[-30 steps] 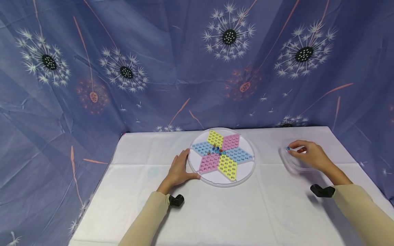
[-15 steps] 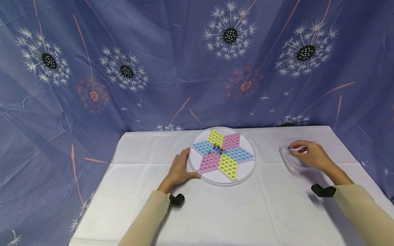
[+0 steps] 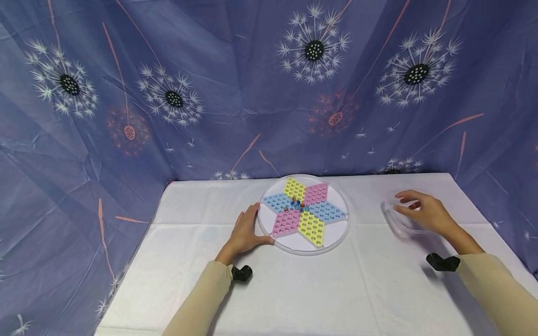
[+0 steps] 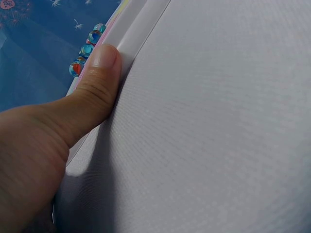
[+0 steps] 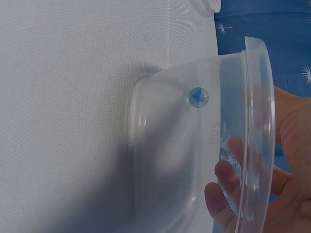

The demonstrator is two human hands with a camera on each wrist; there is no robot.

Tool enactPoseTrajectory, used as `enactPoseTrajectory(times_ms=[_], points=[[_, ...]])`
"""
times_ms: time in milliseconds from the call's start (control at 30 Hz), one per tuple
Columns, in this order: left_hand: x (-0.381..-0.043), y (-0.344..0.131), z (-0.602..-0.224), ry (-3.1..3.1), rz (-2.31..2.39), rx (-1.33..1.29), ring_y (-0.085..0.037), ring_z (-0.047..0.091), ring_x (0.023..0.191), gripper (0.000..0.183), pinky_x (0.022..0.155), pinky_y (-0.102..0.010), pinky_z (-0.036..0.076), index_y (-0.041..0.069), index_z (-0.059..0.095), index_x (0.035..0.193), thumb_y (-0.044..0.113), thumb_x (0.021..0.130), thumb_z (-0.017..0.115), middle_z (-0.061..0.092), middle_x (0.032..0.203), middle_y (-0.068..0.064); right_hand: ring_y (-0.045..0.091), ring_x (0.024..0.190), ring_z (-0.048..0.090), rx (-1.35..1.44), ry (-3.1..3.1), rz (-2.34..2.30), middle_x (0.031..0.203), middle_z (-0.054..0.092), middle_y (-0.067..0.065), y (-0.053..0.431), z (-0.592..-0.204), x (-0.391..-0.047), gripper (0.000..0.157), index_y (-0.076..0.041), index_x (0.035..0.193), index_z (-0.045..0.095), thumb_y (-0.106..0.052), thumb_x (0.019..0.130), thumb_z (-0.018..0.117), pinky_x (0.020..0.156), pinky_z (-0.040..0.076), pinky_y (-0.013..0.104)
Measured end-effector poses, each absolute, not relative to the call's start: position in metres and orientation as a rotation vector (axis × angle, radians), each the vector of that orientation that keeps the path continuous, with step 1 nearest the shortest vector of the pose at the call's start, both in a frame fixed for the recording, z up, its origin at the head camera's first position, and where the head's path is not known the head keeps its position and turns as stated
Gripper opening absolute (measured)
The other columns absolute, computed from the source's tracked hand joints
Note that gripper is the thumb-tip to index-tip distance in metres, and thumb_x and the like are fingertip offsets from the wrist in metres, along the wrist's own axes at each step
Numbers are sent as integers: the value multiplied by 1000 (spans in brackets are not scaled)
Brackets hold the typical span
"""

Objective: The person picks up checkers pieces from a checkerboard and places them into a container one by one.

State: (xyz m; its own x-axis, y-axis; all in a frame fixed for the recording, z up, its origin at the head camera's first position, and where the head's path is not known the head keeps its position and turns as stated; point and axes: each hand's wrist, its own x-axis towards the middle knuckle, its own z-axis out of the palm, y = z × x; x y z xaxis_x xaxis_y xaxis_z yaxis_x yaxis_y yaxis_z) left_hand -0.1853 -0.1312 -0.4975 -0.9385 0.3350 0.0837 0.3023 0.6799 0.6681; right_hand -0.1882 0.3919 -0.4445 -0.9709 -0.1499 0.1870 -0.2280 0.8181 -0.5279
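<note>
A round white Chinese checkers board (image 3: pixel 294 242) with a star of yellow, pink and blue points lies mid-table. Several coloured glass marbles (image 3: pixel 297 205) cluster near its centre. My left hand (image 3: pixel 245 231) rests against the board's left edge, fingers spread along it; in the left wrist view the thumb (image 4: pixel 101 80) lies on the rim. My right hand (image 3: pixel 424 213) is over a clear plastic tub (image 3: pixel 397 224), thumb and fingertips parted with nothing between them. In the right wrist view a clear marble with a blue swirl (image 5: pixel 198 97) appears inside the tub, below the fingers.
White cloth (image 3: pixel 336 289) covers the table. A blue dandelion-print curtain (image 3: pixel 252 93) hangs along the back and left side. Black wrist cameras (image 3: pixel 242 273) sit at both sleeve cuffs. The board and the tub stand apart on the cloth.
Over the tub, my right thumb and fingertips have parted and let go of the blue marble they pinched. The left hand and the board have stayed in place.
</note>
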Motion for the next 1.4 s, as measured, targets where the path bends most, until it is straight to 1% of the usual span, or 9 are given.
enactPoseTrajectory(times_ms=[200, 433, 733, 833, 1000, 1067, 1133, 1233, 1400], points=[[-185, -131, -498, 2835, 1122, 534, -37, 22, 154, 124, 128, -51, 7, -2, 23, 161, 41, 69, 95, 29, 165, -20, 39, 89, 69, 314, -2849, 851, 111, 72, 26, 393, -446, -188, 37, -3, 124, 69, -22, 93, 78, 66, 52, 25], [-185, -131, -497, 2830, 1131, 538, -36, 21, 155, 124, 129, -50, 7, -1, 23, 161, 42, 70, 95, 29, 166, -19, 39, 89, 69, 320, -2853, 849, 111, 72, 25, 394, -446, -188, 36, -4, 123, 70, -22, 93, 78, 65, 52, 24], [-186, -132, -499, 2836, 1111, 543, -36, 21, 155, 125, 129, -50, 7, -1, 23, 161, 43, 69, 95, 29, 166, -19, 40, 93, 70, 362, -2927, 831, 116, 70, 27, 395, -430, -188, 42, -4, 129, 67, -26, 95, 76, 70, 56, 33], [-186, -132, -500, 2837, 1096, 539, -35, 22, 155, 125, 129, -49, 7, 0, 22, 162, 43, 69, 95, 28, 166, -18, 43, 96, 69, 412, -2950, 829, 118, 68, 30, 395, -421, -188, 46, -4, 134, 63, -26, 96, 75, 72, 57, 42], [-187, -131, -500, 2841, 1100, 544, -35, 22, 155, 125, 129, -49, 7, 0, 22, 162, 43, 69, 95, 29, 166, -18, 45, 100, 68, 449, -2964, 815, 123, 66, 30, 395, -412, -189, 56, -7, 142, 55, -28, 95, 75, 78, 58, 57], [-187, -131, -499, 2841, 1108, 552, -36, 22, 155, 125, 128, -50, 8, -1, 23, 161, 42, 69, 96, 30, 165, -19, 45, 100, 68, 460, -2954, 808, 124, 66, 29, 394, -409, -191, 60, -8, 145, 53, -29, 94, 77, 79, 58, 56], [-186, -131, -500, 2843, 1108, 553, -36, 22, 154, 125, 128, -51, 8, -1, 23, 161, 42, 69, 96, 30, 165, -19, 45, 101, 69, 472, -2947, 800, 124, 65, 29, 393, -405, -193, 64, -9, 147, 50, -30, 93, 78, 78, 60, 50], [-186, -131, -500, 2846, 1108, 549, -37, 23, 154, 124, 128, -52, 9, -1, 24, 161, 42, 69, 96, 31, 165, -19, 45, 101, 69, 499, -2939, 790, 127, 63, 30, 390, -399, -196, 69, -9, 149, 48, -30, 92, 79, 75, 62, 45], [-186, -132, -500, 2851, 1109, 549, -36, 23, 154, 124, 128, -52, 9, 0, 24, 161, 41, 69, 96, 31, 165, -19, 47, 103, 68, 547, -2948, 788, 133, 57, 31, 384, -385, -199, 74, -7, 153, 43, -29, 92, 80, 74, 62, 51]])
